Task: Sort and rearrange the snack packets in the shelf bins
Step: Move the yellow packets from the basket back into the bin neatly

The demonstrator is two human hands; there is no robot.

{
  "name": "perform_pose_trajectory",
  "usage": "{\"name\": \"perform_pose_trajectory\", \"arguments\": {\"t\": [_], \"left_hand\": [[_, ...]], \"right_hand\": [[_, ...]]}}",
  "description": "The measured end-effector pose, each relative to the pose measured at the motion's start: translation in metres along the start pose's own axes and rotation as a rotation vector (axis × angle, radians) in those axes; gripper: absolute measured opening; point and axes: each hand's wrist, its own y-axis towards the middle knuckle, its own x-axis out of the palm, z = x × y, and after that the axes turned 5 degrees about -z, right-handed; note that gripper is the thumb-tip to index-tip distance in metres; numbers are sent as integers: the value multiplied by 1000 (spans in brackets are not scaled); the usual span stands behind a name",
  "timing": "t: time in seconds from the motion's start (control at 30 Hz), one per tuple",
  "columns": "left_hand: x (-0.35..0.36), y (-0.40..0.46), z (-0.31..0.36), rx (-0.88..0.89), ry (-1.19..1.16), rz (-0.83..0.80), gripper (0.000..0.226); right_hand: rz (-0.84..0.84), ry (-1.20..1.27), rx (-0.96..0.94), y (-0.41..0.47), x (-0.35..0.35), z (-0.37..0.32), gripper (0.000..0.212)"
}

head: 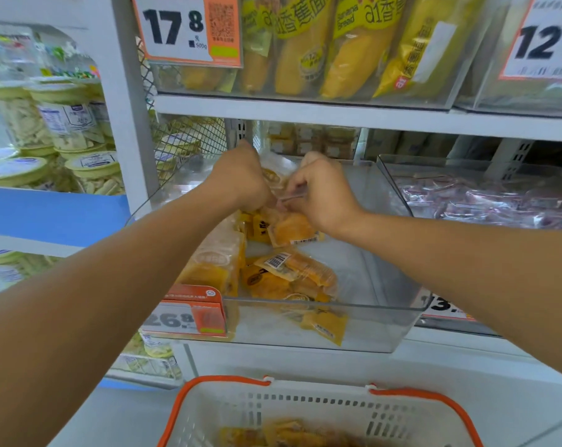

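A clear plastic bin (386, 321) on the middle shelf holds several yellow-orange snack packets (292, 275) lying loose at its left and front. Both my hands are raised inside the bin near its back. My left hand (240, 180) and my right hand (324, 191) close together on a bunch of the same yellow packets (274, 180), which stands between them. More packets (292, 229) hang or lean just under my right hand. A row of packets stands on edge along the bin's left wall (215, 256).
A white basket with an orange rim (321, 411) sits below me with yellow packets inside. Banana bread bags (344, 43) fill the upper bin. A bin of purple packets (486, 201) stands to the right, tubs of snacks (66, 124) on shelves to the left. Price tags hang on the bin fronts.
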Motion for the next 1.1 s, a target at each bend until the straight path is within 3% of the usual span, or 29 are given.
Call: {"name": "perform_pose_trajectory", "arguments": {"t": [0.13, 0.23, 0.3, 0.33, 0.4, 0.43, 0.5, 0.6, 0.7, 0.8, 0.93, 1.03, 1.1], "left_hand": [[3, 1, -9, 206, 258, 125, 40], [5, 2, -13, 315, 377, 237, 42], [5, 5, -15, 357, 426, 201, 27], [5, 7, -16, 364, 426, 173, 21], [5, 9, -19, 369, 399, 111, 14], [5, 10, -21, 375, 388, 86, 12], [6, 12, -23, 377, 366, 69, 13], [0, 15, -22, 370, 296, 111, 21], [-5, 14, -19, 396, 227, 106, 6], [-1, 14, -18, 394, 257, 18, 32], [2, 17, -23, 387, 356, 7, 41], [1, 18, -25, 377, 348, 25, 36], [0, 17, -25, 366, 362, 50, 35]], "right_hand": [[152, 413, 154, -3, 12, -3, 39], [172, 299, 416, -8, 19, -4, 78], [89, 479, 650, -14, 21, -7, 100], [53, 596, 742, -17, 22, -10, 100], [14, 768, 808, -19, 24, -9, 77], [26, 795, 795, -19, 26, -7, 61], [67, 757, 748, -15, 26, -4, 49], [25, 524, 684, -2, 10, -7, 42], [-70, 161, 611, 12, -18, -15, 40], [-260, -157, 563, 18, -28, -19, 53], [-177, 87, 535, 9, -18, -20, 74], [-103, 337, 741, 3, -4, -16, 88], [-141, 591, 922, -7, 1, -15, 74]]}}
